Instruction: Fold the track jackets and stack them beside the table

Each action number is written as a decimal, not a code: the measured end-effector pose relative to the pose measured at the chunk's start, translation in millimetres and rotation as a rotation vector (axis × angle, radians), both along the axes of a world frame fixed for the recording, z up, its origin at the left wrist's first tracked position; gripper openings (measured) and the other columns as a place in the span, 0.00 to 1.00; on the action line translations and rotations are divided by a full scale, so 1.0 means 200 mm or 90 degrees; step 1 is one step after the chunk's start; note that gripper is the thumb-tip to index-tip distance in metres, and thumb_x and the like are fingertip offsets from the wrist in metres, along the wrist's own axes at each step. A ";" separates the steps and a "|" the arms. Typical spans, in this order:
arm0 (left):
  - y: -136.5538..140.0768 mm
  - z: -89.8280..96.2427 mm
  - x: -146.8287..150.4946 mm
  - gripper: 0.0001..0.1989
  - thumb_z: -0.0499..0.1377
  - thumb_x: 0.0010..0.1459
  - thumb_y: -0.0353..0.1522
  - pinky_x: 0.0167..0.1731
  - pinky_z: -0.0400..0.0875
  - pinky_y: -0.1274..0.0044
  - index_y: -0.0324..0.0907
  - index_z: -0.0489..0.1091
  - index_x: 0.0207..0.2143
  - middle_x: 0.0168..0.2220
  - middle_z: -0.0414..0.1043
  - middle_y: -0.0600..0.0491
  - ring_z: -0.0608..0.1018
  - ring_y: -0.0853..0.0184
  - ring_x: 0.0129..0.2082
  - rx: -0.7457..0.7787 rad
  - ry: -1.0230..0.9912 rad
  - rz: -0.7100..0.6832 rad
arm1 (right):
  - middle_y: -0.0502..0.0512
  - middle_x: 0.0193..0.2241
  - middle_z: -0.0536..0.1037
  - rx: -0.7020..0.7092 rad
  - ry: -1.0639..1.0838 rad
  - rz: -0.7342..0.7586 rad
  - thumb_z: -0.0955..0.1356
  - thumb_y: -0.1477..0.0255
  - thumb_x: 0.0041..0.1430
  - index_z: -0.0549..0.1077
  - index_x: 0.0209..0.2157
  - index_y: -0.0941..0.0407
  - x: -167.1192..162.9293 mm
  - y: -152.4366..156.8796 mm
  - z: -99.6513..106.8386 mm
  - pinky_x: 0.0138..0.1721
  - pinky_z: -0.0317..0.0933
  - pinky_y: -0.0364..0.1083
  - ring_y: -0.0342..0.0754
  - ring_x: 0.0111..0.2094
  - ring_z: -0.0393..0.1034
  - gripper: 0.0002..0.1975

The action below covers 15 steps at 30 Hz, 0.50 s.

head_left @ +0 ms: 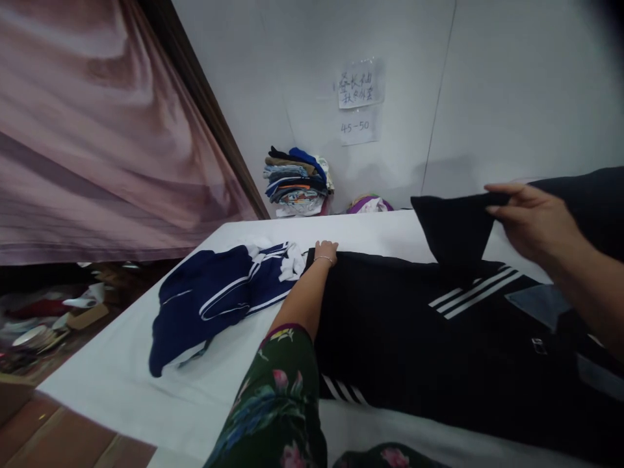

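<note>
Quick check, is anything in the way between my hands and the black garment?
Nothing visible. Your left hand is on the far left corner of the black garment, and your right hand pinches a raised part. The navy clothes lie off to the left.

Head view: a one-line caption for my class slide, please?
Left fingers touch a black striped garment while right fingers pinch black cloth; navy clothing lies on the white table.
</note>
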<state>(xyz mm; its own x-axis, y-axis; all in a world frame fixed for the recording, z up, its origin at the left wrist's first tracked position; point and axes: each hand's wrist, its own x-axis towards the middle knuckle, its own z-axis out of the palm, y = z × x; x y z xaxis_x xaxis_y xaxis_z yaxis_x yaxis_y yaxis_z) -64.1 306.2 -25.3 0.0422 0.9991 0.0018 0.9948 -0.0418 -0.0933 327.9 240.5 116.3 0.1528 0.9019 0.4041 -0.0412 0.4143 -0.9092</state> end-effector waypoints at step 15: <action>-0.07 0.05 -0.03 0.26 0.54 0.56 0.29 0.55 0.55 0.63 0.43 0.61 0.58 0.54 0.67 0.44 0.65 0.58 0.55 0.013 0.047 -0.065 | 0.42 0.18 0.59 0.153 -0.064 -0.201 0.74 0.78 0.47 0.77 0.39 0.57 0.23 -0.09 0.18 0.29 0.59 0.45 0.35 0.19 0.54 0.14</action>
<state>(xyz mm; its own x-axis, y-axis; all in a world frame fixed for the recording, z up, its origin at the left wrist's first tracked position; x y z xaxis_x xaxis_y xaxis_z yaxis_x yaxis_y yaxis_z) -70.1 292.2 -15.7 0.1437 0.9895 0.0146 0.9759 -0.1392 -0.1681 373.3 221.8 152.3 0.3567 0.6952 0.6241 0.2056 0.5932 -0.7783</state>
